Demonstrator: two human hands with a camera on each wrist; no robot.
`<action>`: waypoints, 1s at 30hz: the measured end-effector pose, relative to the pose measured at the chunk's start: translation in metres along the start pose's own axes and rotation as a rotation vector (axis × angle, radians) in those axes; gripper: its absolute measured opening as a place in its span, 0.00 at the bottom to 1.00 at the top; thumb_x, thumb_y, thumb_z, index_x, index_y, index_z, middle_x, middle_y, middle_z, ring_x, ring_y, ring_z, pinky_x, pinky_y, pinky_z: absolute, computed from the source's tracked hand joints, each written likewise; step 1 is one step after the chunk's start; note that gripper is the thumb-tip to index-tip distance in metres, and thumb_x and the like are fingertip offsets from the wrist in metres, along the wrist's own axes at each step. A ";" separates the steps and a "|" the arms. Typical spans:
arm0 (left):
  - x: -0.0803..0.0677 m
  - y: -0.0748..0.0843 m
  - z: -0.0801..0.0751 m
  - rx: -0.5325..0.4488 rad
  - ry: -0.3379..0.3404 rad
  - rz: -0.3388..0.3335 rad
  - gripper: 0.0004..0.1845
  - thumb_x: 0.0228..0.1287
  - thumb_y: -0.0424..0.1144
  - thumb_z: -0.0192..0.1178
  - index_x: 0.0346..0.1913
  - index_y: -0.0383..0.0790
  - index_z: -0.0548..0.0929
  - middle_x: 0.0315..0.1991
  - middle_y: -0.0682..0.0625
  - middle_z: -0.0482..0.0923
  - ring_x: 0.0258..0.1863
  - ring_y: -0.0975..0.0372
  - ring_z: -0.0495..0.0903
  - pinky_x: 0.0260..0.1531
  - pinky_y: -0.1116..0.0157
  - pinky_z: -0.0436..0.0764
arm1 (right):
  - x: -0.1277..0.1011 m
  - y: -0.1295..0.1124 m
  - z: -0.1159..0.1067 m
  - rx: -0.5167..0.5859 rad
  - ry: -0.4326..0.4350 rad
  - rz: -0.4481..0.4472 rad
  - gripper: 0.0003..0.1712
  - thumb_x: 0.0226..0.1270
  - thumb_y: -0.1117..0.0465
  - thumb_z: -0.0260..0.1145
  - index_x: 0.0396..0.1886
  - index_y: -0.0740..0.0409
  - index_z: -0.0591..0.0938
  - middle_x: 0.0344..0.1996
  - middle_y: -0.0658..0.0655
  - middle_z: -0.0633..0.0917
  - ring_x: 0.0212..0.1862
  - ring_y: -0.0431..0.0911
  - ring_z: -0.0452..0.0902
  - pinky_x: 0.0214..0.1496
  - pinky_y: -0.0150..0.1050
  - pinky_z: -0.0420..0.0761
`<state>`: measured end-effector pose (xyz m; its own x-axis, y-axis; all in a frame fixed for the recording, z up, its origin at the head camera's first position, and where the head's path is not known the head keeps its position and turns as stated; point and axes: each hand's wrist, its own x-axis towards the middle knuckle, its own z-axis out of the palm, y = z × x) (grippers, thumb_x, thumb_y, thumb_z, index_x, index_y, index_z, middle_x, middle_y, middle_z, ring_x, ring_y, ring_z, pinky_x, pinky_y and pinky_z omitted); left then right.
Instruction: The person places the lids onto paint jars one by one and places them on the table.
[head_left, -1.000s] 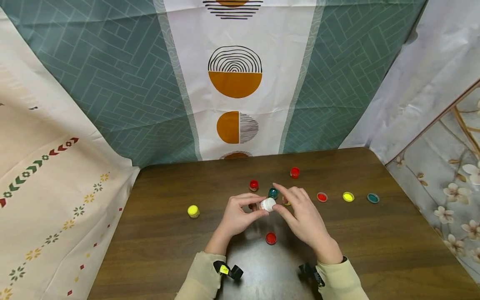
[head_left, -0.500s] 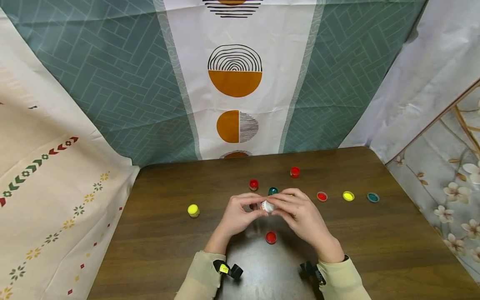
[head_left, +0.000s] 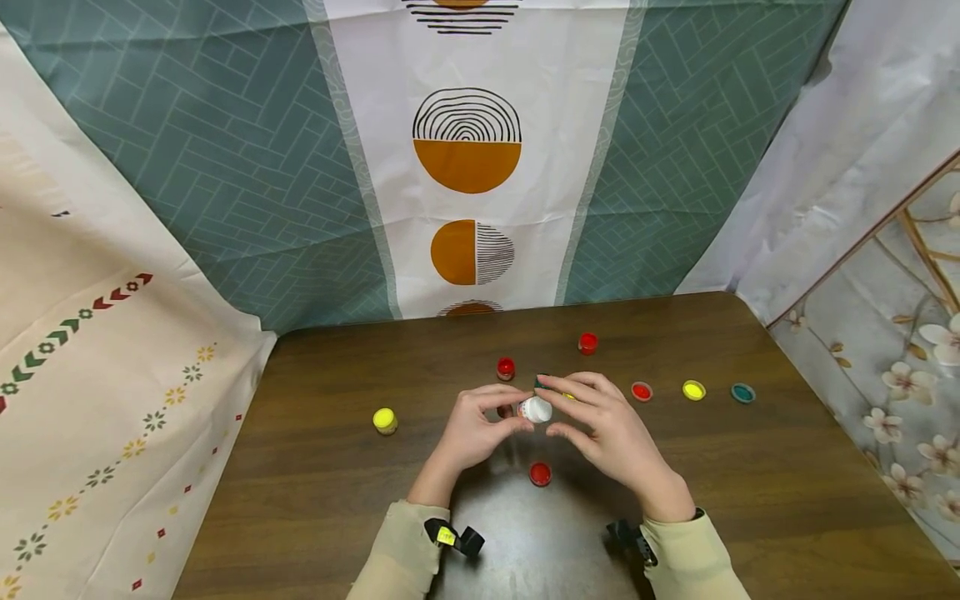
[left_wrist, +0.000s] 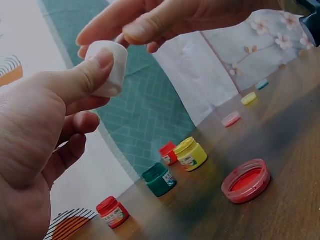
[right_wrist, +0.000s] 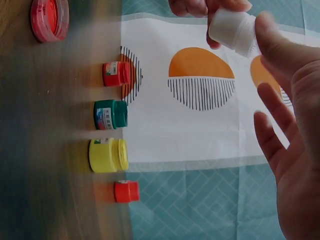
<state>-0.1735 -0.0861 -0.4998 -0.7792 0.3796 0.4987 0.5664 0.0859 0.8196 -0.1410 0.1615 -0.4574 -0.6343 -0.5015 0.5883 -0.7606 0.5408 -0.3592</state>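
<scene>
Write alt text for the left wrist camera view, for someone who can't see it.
A left hand pinches a small white jar while the right hand hovers just above it. Below, on a dark wooden table, stand small paint jars and an upturned red lid.

Makeshift home craft corner, patterned cloth backdrops (head_left: 465,167) hung on all sides, dark wood surface (head_left: 750,500), small paint pots (head_left: 385,421) and loose lids (head_left: 693,390) toward its far edge

Six paint jars (head_left: 385,421), four loose lids (head_left: 540,474)
</scene>
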 end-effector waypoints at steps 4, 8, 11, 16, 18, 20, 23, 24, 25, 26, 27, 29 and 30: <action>0.000 -0.001 -0.003 -0.010 -0.021 0.007 0.17 0.59 0.31 0.80 0.52 0.37 0.93 0.47 0.50 0.91 0.35 0.62 0.83 0.38 0.62 0.85 | 0.001 -0.001 -0.001 0.011 -0.022 -0.017 0.36 0.59 0.62 0.83 0.69 0.50 0.85 0.66 0.44 0.85 0.65 0.50 0.77 0.62 0.54 0.77; 0.000 -0.003 -0.003 -0.017 -0.062 0.014 0.16 0.61 0.32 0.80 0.52 0.38 0.93 0.46 0.51 0.90 0.35 0.62 0.83 0.37 0.61 0.84 | 0.002 -0.001 0.000 0.009 -0.016 -0.032 0.35 0.58 0.63 0.83 0.68 0.48 0.86 0.61 0.44 0.88 0.61 0.49 0.79 0.58 0.57 0.80; -0.001 -0.003 -0.002 -0.016 -0.068 0.018 0.16 0.60 0.32 0.80 0.51 0.38 0.93 0.45 0.51 0.90 0.34 0.62 0.83 0.36 0.62 0.84 | 0.002 -0.001 0.001 -0.004 -0.006 -0.041 0.32 0.59 0.60 0.83 0.65 0.49 0.88 0.57 0.45 0.89 0.59 0.49 0.80 0.56 0.55 0.81; -0.002 -0.002 0.000 -0.021 -0.048 0.006 0.16 0.57 0.32 0.82 0.50 0.38 0.94 0.44 0.51 0.91 0.32 0.63 0.82 0.34 0.61 0.83 | 0.001 -0.001 0.005 -0.033 0.037 -0.004 0.23 0.64 0.48 0.80 0.57 0.50 0.91 0.52 0.47 0.91 0.56 0.49 0.80 0.55 0.47 0.82; -0.002 0.000 0.000 -0.020 -0.043 -0.006 0.16 0.57 0.32 0.82 0.50 0.39 0.94 0.43 0.51 0.91 0.31 0.62 0.81 0.32 0.57 0.83 | 0.000 -0.001 0.007 -0.043 0.067 0.020 0.22 0.64 0.45 0.79 0.53 0.51 0.92 0.48 0.47 0.92 0.53 0.48 0.80 0.52 0.44 0.83; -0.002 0.001 0.001 -0.018 -0.036 -0.020 0.15 0.58 0.33 0.82 0.49 0.39 0.94 0.42 0.52 0.90 0.30 0.61 0.80 0.31 0.52 0.83 | 0.000 -0.002 0.009 -0.054 0.097 0.041 0.21 0.63 0.44 0.81 0.48 0.52 0.92 0.42 0.48 0.92 0.50 0.48 0.80 0.46 0.42 0.84; -0.001 0.003 0.000 -0.019 -0.034 -0.035 0.15 0.57 0.33 0.82 0.48 0.40 0.95 0.42 0.53 0.90 0.30 0.59 0.81 0.30 0.45 0.82 | 0.000 -0.003 0.012 -0.071 0.122 0.092 0.21 0.59 0.43 0.83 0.43 0.52 0.92 0.36 0.46 0.91 0.47 0.46 0.80 0.38 0.41 0.84; -0.001 0.004 0.000 -0.022 -0.035 -0.036 0.16 0.57 0.33 0.83 0.49 0.40 0.95 0.42 0.53 0.90 0.30 0.59 0.81 0.30 0.44 0.81 | 0.000 -0.004 0.012 -0.074 0.121 0.115 0.21 0.59 0.42 0.83 0.43 0.51 0.92 0.35 0.46 0.90 0.46 0.45 0.80 0.38 0.41 0.83; -0.001 0.004 0.000 -0.023 -0.034 -0.035 0.16 0.57 0.33 0.83 0.49 0.40 0.95 0.42 0.53 0.90 0.30 0.59 0.81 0.30 0.43 0.82 | 0.000 -0.004 0.011 -0.074 0.114 0.139 0.22 0.58 0.42 0.83 0.44 0.50 0.92 0.37 0.45 0.90 0.46 0.44 0.80 0.38 0.41 0.83; -0.001 0.004 0.000 -0.022 -0.035 -0.033 0.16 0.57 0.33 0.83 0.49 0.40 0.95 0.42 0.53 0.90 0.31 0.59 0.81 0.30 0.44 0.82 | 0.000 -0.004 0.010 -0.063 0.098 0.163 0.24 0.58 0.42 0.84 0.48 0.50 0.91 0.39 0.45 0.89 0.48 0.44 0.79 0.39 0.42 0.83; 0.000 0.004 0.000 -0.022 -0.035 -0.031 0.16 0.56 0.32 0.83 0.49 0.40 0.94 0.42 0.53 0.90 0.31 0.60 0.81 0.31 0.45 0.82 | 0.000 -0.004 0.009 -0.049 0.079 0.172 0.26 0.58 0.42 0.84 0.51 0.49 0.91 0.43 0.45 0.90 0.50 0.44 0.79 0.41 0.43 0.84; 0.000 0.004 -0.001 -0.023 -0.037 -0.030 0.17 0.56 0.32 0.83 0.50 0.39 0.94 0.42 0.53 0.90 0.31 0.62 0.81 0.32 0.48 0.83 | 0.000 -0.003 0.005 -0.005 0.034 0.169 0.30 0.58 0.46 0.84 0.60 0.48 0.89 0.53 0.47 0.89 0.55 0.44 0.79 0.48 0.45 0.84; 0.000 0.004 -0.002 -0.026 -0.038 -0.032 0.17 0.57 0.32 0.82 0.50 0.39 0.94 0.42 0.54 0.90 0.32 0.62 0.81 0.32 0.50 0.83 | 0.000 -0.002 0.004 0.020 0.015 0.153 0.32 0.59 0.48 0.84 0.63 0.48 0.88 0.57 0.47 0.88 0.57 0.45 0.78 0.52 0.46 0.84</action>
<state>-0.1721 -0.0879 -0.4962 -0.7859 0.4116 0.4614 0.5338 0.0752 0.8423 -0.1400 0.1576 -0.4591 -0.7411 -0.4043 0.5361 -0.6579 0.5967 -0.4595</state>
